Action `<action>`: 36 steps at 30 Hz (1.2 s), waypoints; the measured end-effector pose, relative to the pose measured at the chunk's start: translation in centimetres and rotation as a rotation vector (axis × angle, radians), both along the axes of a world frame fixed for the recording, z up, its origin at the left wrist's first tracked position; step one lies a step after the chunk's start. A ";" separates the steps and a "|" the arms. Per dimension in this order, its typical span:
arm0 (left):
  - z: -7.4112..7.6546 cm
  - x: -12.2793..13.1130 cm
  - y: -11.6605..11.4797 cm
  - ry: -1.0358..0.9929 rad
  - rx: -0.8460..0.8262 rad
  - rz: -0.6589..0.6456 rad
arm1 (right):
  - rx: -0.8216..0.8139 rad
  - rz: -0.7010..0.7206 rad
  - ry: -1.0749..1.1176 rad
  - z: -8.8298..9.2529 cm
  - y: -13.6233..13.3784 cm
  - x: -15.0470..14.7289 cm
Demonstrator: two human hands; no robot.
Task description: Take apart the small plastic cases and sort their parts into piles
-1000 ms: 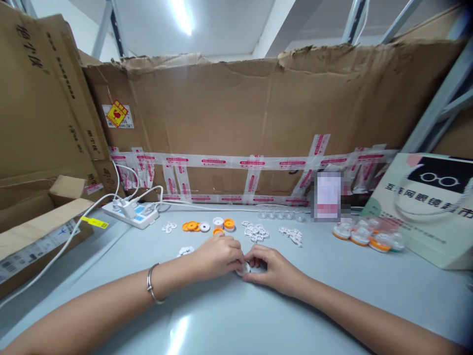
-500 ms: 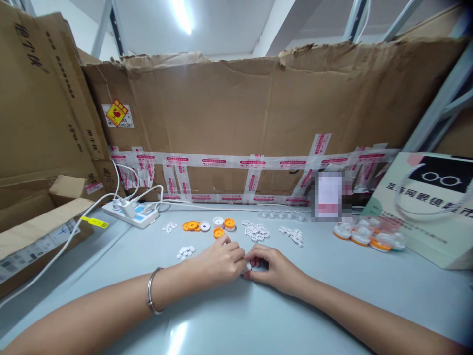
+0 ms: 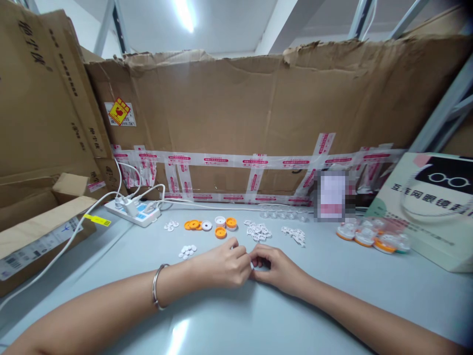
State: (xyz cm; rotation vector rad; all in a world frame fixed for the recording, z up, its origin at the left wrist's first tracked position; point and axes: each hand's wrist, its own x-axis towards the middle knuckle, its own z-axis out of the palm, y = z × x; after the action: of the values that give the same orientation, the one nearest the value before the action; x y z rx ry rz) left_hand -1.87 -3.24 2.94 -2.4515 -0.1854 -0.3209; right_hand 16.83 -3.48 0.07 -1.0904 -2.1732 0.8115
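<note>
My left hand and my right hand meet at the middle of the grey table, fingertips pinched together. Earlier frames show a small white round part between them; now my fingers hide it. Both hands are closed. A bracelet circles my left wrist. Just beyond my hands lie an orange ring, a white cap beside an orange cap, orange discs and heaps of small white pieces.
A white power strip with cables lies at the back left. Finished orange-and-white parts sit at the right by a printed bag. Taped cardboard walls the back. An open box stands at the left.
My hands closed tighter round the small white part, which no longer shows. The view shifted slightly, and the small white discs by my left hand came into sight.
</note>
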 end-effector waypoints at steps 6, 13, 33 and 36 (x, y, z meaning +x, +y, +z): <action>0.6 0.0 1.2 -0.002 -0.164 0.136 | -0.021 -0.002 -0.022 0.3 -0.2 -0.1; 7.2 -4.7 3.3 0.146 -0.512 0.989 | -0.067 0.002 -0.037 0.7 -0.3 0.1; 7.0 -8.5 6.2 0.421 -0.939 1.330 | -0.085 -0.002 -0.045 0.7 -0.2 0.1; 7.6 -8.6 5.9 0.405 -0.842 1.304 | -0.079 -0.001 -0.044 0.7 -0.3 0.1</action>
State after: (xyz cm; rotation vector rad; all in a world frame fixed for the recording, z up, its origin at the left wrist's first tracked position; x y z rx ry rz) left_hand -10.46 2.62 10.56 -2.4339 -1.8816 0.9730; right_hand 16.93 -3.74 0.77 -1.1583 -2.1928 0.8871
